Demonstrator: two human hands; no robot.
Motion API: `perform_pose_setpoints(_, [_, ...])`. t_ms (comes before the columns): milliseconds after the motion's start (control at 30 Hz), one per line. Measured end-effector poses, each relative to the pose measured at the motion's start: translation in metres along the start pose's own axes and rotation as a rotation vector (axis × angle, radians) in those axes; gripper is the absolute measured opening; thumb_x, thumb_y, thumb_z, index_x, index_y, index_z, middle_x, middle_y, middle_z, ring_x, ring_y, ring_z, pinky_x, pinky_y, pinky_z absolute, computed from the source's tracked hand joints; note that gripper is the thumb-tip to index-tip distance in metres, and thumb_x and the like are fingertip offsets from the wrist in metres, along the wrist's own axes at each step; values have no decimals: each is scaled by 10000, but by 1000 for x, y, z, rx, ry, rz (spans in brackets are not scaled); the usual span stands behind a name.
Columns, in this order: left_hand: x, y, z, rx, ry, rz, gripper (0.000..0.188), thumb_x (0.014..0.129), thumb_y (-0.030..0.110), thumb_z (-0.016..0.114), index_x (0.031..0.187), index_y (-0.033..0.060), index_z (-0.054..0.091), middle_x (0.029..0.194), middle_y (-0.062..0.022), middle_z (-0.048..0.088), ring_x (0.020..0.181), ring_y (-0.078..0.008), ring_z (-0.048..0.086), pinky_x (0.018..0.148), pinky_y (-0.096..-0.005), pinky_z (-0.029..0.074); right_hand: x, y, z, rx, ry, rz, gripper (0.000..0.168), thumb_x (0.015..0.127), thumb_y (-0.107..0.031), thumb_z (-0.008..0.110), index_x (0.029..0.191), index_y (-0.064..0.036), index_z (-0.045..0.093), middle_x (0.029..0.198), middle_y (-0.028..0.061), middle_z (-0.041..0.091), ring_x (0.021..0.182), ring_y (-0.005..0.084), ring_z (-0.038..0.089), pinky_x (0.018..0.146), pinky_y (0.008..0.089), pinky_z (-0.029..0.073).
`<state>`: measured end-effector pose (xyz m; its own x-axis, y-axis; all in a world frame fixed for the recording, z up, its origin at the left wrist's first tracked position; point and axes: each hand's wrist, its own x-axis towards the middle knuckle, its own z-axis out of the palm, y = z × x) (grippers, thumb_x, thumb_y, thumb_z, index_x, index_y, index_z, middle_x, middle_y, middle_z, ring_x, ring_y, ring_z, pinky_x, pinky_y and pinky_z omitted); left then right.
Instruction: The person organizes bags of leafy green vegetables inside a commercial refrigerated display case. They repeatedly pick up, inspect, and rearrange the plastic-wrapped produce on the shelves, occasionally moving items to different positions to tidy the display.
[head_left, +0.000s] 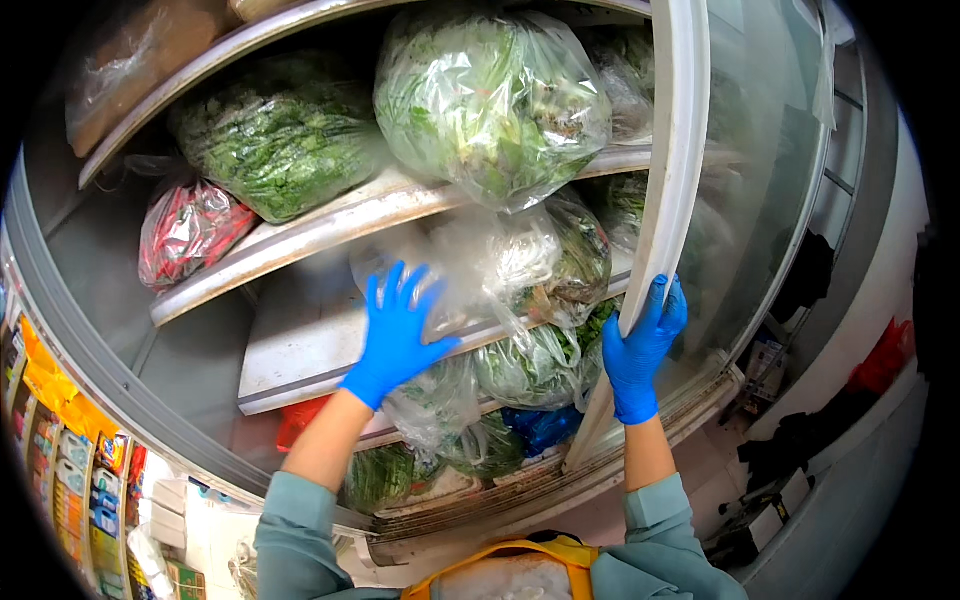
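My left hand (401, 334), in a blue glove, is spread before the middle shelf (300, 341) with its fingers apart and nothing held. Close to its fingertips lie clear plastic bags (450, 255), partly blurred. My right hand (645, 345), gloved the same way, is wrapped around the white frame edge (671, 150) of a sliding glass door. Above, a large clear bag of leafy greens (487, 105) hangs over the upper shelf's edge, beside a bag of dark green leaves (277, 142). A bag of red chillies (195, 232) rests at that shelf's left end.
Lower down are bagged greens (525, 367), a blue bag (541, 427) and a red bag (300, 420). The metal door track (465, 510) crosses the bottom of the cooler. Shop shelves with packaged goods (71, 480) stand at lower left; a metal ladder (840, 180) is at right.
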<state>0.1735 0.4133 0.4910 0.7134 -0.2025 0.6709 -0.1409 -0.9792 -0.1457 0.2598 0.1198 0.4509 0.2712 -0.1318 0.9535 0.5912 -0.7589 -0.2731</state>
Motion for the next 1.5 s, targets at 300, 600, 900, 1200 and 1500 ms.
perform_pose_setpoints(300, [-13,-27,45,45,-94,76,255,802,291,547,1004,150,616,1247,18,495,1234,-306,347,1046,-560,134,-1,1,0,-39,0,-2,769,604,-38,626,1319,-37,342,1311,198,308,1178,380,315,956,468,298])
perform_pose_setpoints(600, [-16,-9,36,70,-156,-59,376,768,302,613,1108,144,578,1250,-47,490,1220,-325,363,1052,-549,120,-4,3,5,-16,27,16,788,605,-39,619,1334,-42,321,1329,194,293,1188,376,305,956,470,295])
perform_pose_setpoints(900, [62,41,62,-213,-299,-188,419,721,165,610,1134,156,535,1177,-128,521,977,-336,547,804,-448,438,-5,0,11,8,34,3,784,632,-26,603,1353,-48,296,1342,194,280,1197,377,296,953,463,295])
perform_pose_setpoints(1200, [59,9,2,-1120,249,-544,282,813,192,619,1043,39,559,895,-107,627,755,-226,601,675,-327,479,-10,7,12,-10,18,-5,791,673,12,608,1378,-56,257,1357,183,244,1228,362,277,959,442,317])
perform_pose_setpoints(1500, [-27,-101,-90,-828,344,-670,87,836,104,517,845,33,566,755,-15,531,650,-107,497,591,-243,417,-8,2,9,20,39,20,755,669,-7,604,1358,-43,297,1345,191,273,1212,367,294,951,459,315])
